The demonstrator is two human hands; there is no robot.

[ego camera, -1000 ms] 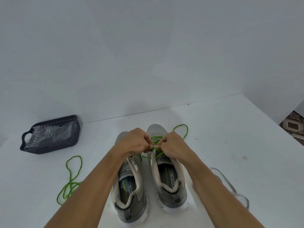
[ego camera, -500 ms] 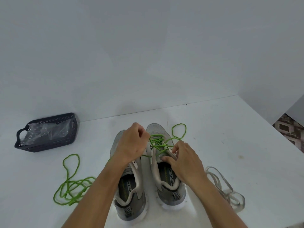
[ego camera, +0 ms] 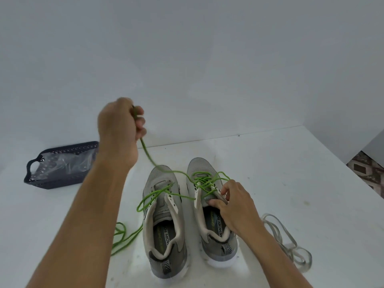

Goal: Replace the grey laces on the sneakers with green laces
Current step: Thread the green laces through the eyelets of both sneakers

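Green lace drawn up and away

Green cord lace [ego camera: 166, 171], round and thin, now stretches taut from the right sneaker [ego camera: 209, 206] up to the left hand [ego camera: 121, 123], which has risen far-left, fingers curled round it. The right hand [ego camera: 236, 206] has dropped to pinch the sneaker's tongue. Flat grey laces [ego camera: 291, 244] lie limp at right; a perforated dark basket [ego camera: 60, 163] sits far left.

White surface [ego camera: 270, 173] with shoes, laces and a basket

Two grey sneakers stand side by side, toes away: the left sneaker [ego camera: 166, 235] and the right sneaker [ego camera: 209, 229]. A loose green lace [ego camera: 122, 240] lies left of them, a pile of grey laces [ego camera: 291, 244] to the right. A dark basket [ego camera: 60, 165] with clear plastic inside sits far left.
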